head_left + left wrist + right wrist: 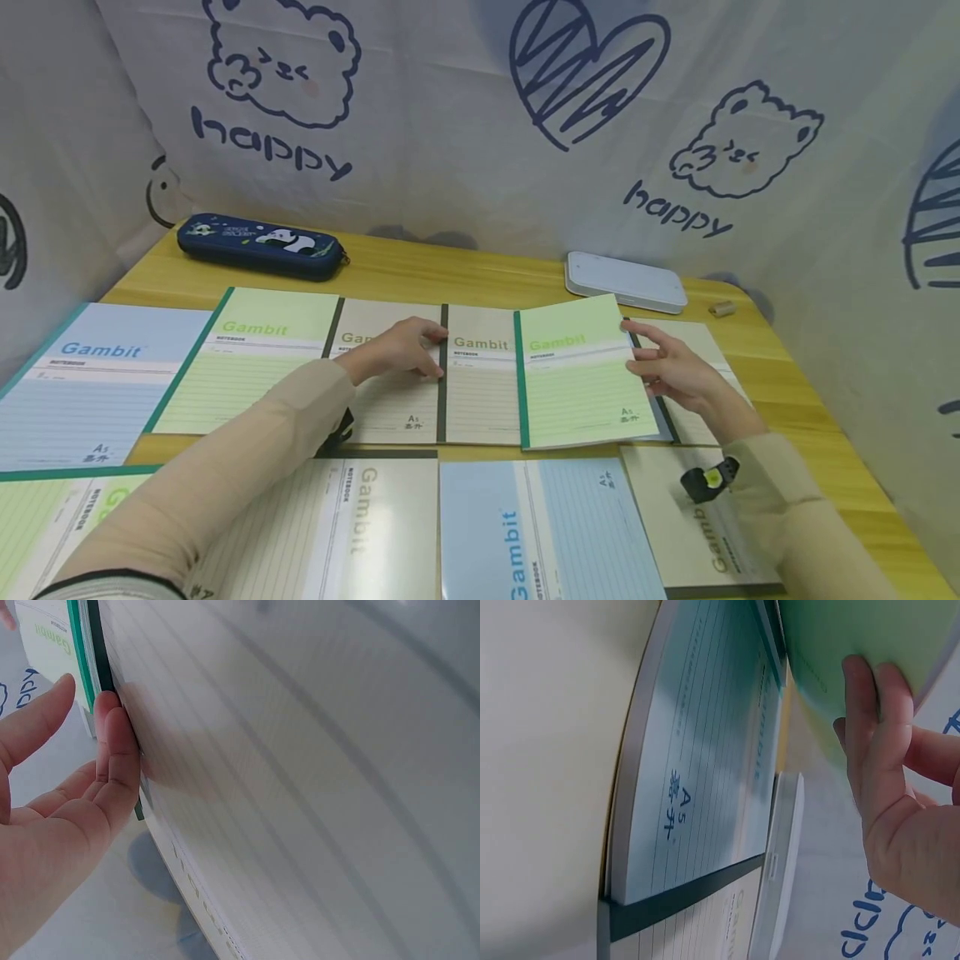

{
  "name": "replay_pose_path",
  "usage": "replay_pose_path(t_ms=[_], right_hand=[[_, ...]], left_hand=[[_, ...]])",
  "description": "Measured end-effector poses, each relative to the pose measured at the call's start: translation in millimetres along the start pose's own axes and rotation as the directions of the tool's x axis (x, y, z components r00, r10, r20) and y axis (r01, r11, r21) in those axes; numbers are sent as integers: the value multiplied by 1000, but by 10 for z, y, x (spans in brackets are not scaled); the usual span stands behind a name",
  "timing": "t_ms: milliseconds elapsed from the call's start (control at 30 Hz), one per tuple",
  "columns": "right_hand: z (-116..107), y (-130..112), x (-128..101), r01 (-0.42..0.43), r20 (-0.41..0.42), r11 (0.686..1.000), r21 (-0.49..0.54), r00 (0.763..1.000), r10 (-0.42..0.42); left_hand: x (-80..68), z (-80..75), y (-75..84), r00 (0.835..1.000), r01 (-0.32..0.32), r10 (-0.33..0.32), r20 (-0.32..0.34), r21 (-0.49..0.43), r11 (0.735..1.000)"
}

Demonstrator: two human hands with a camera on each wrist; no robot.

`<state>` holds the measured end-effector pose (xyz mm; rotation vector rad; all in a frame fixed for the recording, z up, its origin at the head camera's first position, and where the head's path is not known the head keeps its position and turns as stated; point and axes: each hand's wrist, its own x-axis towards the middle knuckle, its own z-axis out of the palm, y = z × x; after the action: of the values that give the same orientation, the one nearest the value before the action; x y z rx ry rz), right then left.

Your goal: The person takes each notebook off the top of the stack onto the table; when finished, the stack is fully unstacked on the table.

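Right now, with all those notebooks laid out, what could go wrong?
The right hand touches the edge of the green notebook, which lies on top of a blue notebook; a nudge might slide it askew. The left hand rests on a beige notebook beside overlapping neighbours, so pushing could shift the row. The front notebooks reach the table edge and may slip off.

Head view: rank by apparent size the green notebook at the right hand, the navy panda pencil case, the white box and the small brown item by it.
1. Green notebook, though nearest the camera.
2. Pencil case.
3. White box; close to the case, so unsure.
4. Brown item, clearly smallest.
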<state>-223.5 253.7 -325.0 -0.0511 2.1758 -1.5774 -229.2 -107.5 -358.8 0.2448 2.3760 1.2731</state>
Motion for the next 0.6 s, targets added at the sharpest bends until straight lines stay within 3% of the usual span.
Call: replay_pose_path(t_ms=[333,600], right_hand=[[52,-51,-27,39,-43,980,197,999,-31],[240,-230,20,92,-106,904,419,993,-52]], left_hand=[[16,-8,-17,1000,17,-17,1,-6,1000],[17,-10,-21,1000,15,-15,13,-5,1000]])
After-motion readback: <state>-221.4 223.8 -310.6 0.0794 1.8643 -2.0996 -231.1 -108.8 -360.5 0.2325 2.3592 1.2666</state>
